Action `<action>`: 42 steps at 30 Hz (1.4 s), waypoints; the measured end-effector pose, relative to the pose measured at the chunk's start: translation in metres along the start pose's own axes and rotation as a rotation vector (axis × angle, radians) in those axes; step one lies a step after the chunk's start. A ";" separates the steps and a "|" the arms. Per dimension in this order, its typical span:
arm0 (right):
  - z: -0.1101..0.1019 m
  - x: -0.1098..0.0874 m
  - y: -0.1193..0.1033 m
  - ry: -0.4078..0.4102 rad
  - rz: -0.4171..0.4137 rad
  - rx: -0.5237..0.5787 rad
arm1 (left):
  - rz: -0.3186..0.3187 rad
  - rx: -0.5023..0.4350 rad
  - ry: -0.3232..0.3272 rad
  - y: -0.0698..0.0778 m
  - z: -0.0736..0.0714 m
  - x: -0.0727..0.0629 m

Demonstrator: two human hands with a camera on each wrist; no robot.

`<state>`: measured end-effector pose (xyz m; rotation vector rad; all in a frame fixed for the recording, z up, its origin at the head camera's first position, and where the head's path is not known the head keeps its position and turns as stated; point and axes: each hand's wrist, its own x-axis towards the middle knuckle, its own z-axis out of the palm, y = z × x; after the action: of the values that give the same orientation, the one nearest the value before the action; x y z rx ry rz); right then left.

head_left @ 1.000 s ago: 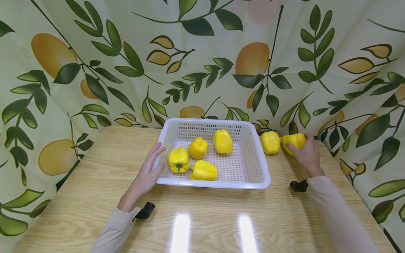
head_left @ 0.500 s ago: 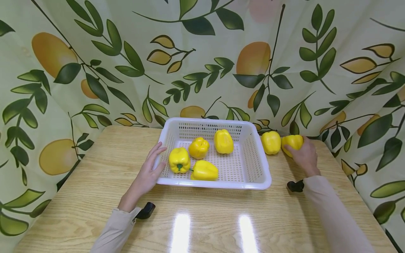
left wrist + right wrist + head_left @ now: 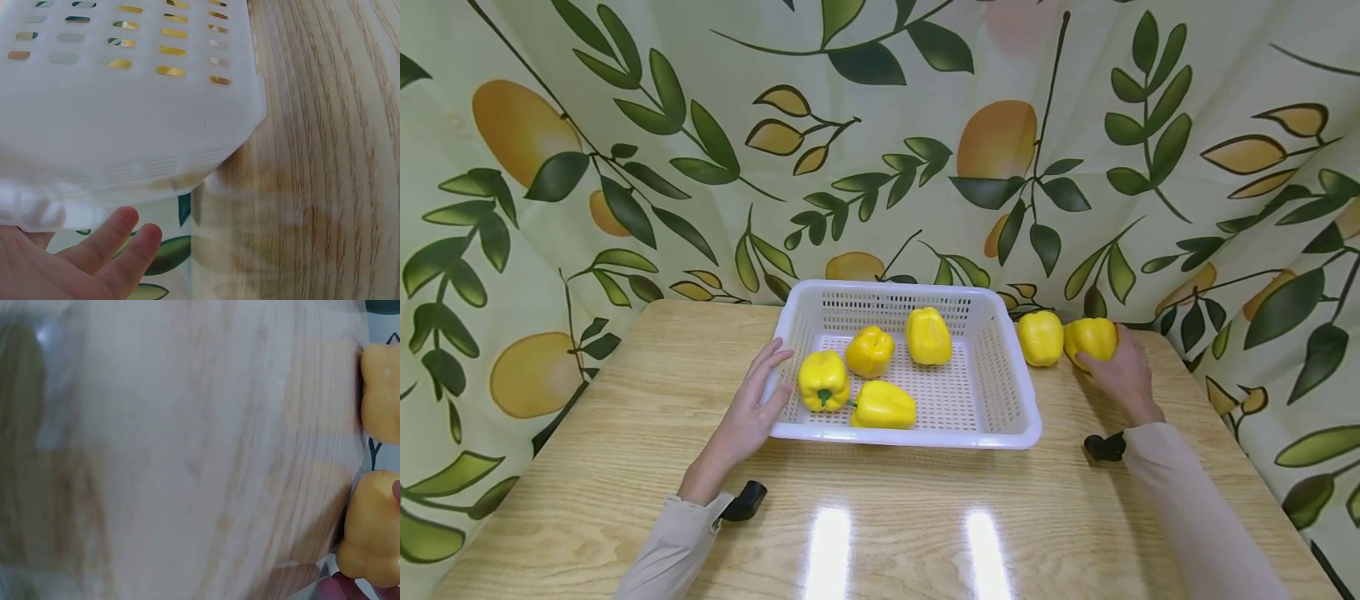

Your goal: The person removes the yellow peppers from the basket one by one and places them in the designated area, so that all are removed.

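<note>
A white plastic basket [image 3: 958,439] stands on the table with several yellow bell peppers inside, among them one with its stem facing me [image 3: 824,382] and one lying on its side [image 3: 884,405]. My left hand [image 3: 747,410] rests on the basket's left rim, its fingers fairly straight; in the left wrist view two straight fingers [image 3: 134,253] reach past the rim. To the basket's right, my right hand [image 3: 1123,373] grips a yellow bell pepper [image 3: 1088,340] from its right side. Another yellow bell pepper [image 3: 1041,338] sits just left of it, close to the basket wall.
A wooden table [image 3: 880,533] extends in front of the basket, with two bright reflections. Behind it hangs a curtain [image 3: 880,125] printed with leaves and fruit. Black wrist-worn devices [image 3: 744,501] stick out from both sleeves.
My right hand has shifted the yellow bell pepper it grips slightly left, closer to the neighbouring pepper. My left hand and the basket have stayed in place.
</note>
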<state>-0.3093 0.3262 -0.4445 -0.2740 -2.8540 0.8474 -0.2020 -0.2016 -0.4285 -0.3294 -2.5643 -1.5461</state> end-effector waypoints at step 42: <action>-0.023 -0.018 -0.014 0.024 -0.084 0.000 | -0.010 -0.004 -0.006 0.000 0.000 0.000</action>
<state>-0.2895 0.3230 -0.4198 -0.1618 -2.8209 0.8222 -0.2019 -0.2018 -0.4286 -0.3231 -2.5721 -1.5555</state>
